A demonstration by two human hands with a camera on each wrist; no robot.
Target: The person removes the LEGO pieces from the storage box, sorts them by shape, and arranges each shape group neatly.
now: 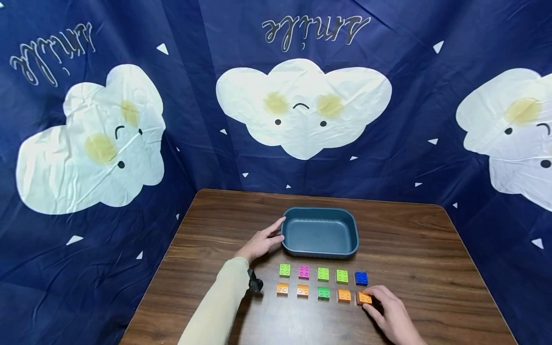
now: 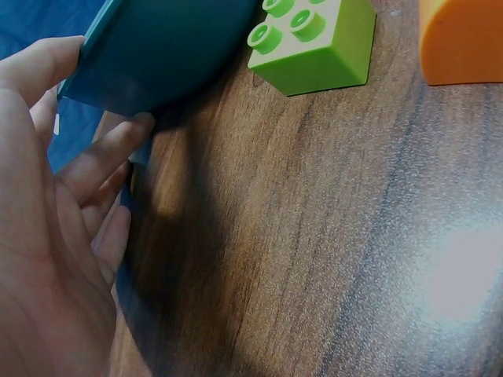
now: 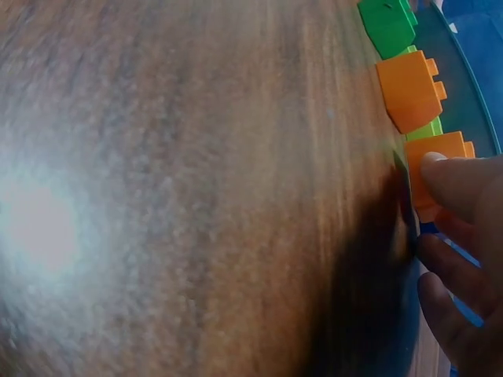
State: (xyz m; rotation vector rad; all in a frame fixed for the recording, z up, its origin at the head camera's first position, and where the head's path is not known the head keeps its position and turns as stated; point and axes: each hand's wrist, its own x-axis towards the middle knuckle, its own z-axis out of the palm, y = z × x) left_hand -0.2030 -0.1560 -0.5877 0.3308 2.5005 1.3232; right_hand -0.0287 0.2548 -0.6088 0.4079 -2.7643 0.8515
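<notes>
A teal tray (image 1: 321,209) sits mid-table. My left hand (image 1: 278,230) touches its left rim with straight fingers; the left wrist view shows the fingertips (image 2: 134,129) against the tray's side (image 2: 157,55). In front of the tray lie two rows of bricks. The far row holds a green brick (image 1: 284,270), a pink one (image 1: 304,271), two more green and a blue one (image 1: 361,278). The near row holds orange bricks and one green (image 1: 323,293). My right hand (image 1: 370,302) pinches the rightmost orange brick (image 1: 362,297), which still rests on the table (image 3: 436,153).
The wooden table (image 1: 431,268) is backed by a dark blue cloth with white clouds (image 1: 302,105) on three sides. A pale sleeve (image 1: 215,306) covers my left forearm. Bare wood lies to the right and left of the bricks.
</notes>
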